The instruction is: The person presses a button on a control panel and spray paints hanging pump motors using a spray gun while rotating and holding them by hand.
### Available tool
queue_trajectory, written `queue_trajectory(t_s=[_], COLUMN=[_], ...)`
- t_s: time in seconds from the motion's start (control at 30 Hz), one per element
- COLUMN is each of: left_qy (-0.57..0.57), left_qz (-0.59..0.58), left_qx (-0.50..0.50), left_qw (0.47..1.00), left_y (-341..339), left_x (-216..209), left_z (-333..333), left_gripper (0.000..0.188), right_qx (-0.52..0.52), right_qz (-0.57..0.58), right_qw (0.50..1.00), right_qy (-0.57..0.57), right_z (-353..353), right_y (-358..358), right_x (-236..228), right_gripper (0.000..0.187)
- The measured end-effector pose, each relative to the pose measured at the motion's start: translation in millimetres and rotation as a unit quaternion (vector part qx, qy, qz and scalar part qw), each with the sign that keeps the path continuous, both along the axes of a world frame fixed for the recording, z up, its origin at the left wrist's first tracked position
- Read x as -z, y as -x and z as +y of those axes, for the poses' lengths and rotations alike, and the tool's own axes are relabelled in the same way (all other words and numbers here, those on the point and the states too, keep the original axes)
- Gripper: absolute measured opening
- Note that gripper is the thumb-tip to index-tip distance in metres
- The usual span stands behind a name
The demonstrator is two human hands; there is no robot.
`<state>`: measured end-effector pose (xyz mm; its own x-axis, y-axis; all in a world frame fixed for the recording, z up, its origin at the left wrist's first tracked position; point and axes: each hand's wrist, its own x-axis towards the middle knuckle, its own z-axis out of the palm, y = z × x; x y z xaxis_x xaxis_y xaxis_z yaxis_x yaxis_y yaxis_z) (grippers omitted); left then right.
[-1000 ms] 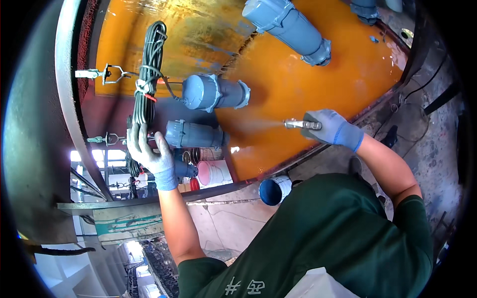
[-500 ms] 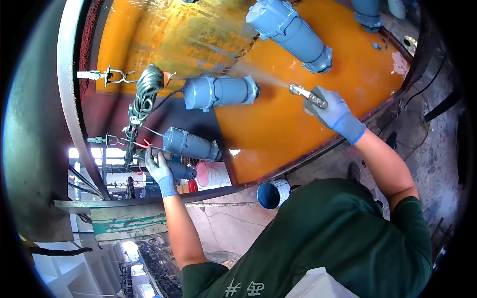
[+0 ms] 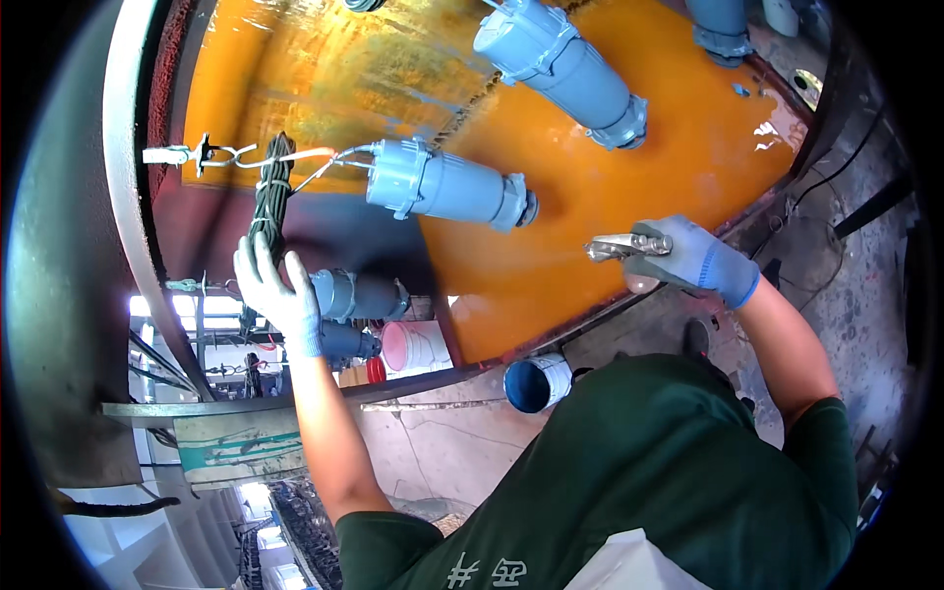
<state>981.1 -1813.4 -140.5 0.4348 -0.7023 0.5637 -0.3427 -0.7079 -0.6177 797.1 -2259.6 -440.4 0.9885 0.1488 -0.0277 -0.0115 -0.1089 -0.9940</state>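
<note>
My right hand (image 3: pixel 703 261), in a grey-blue work glove, is closed round a metal spray gun (image 3: pixel 621 247) whose nozzle points left. A faint mist trails off it toward a blue-grey cylindrical motor (image 3: pixel 447 184), which hangs sideways from a hook and wires. My left hand (image 3: pixel 278 290), gloved too, has its fingers stretched and thumb apart. Its fingertips overlap the lower end of a tied dark cable bundle (image 3: pixel 272 197); whether they touch it I cannot tell. Just right of that hand hangs a second blue-grey motor (image 3: pixel 359 295), partly hidden by the thumb.
Another large blue-grey motor (image 3: pixel 565 74) hangs farther back, before an orange, paint-coated panel (image 3: pixel 551 305). A curved metal frame (image 3: pixel 126 177) rises at left. Below the panel's edge stand a white bucket with pink inside (image 3: pixel 425 346) and a blue-stained pail (image 3: pixel 536 382).
My left hand has moved left and up to the cable bundle. My right hand with the spray gun has shifted right and down. The mist is fainter, and the nearer motor and its cable have turned.
</note>
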Motion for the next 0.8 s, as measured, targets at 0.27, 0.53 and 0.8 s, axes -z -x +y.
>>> queue_trajectory(t_s=[0.27,0.53,0.8], left_qy=[0.1,0.232,0.517], left_qz=[0.072,0.227,0.376], left_qx=[-0.116,-0.102,-0.316], left_qw=[0.985,0.94,0.701], left_y=[-55.9,36.8,214.2], left_x=[9.6,105.9,305.2], left_z=[91.4,112.2,208.2], left_gripper=[0.053,0.047,0.04], right_qx=[0.081,0.065,0.047], right_qz=[0.001,0.059,-0.01], right_qw=[0.99,0.984,0.992], right_qy=[-0.112,-0.157,-0.115], right_z=[4.2,19.5,42.0], right_y=[2.4,-21.2,-62.9], right_x=[37.3,45.2,79.2], right_gripper=[0.025,0.024,0.027])
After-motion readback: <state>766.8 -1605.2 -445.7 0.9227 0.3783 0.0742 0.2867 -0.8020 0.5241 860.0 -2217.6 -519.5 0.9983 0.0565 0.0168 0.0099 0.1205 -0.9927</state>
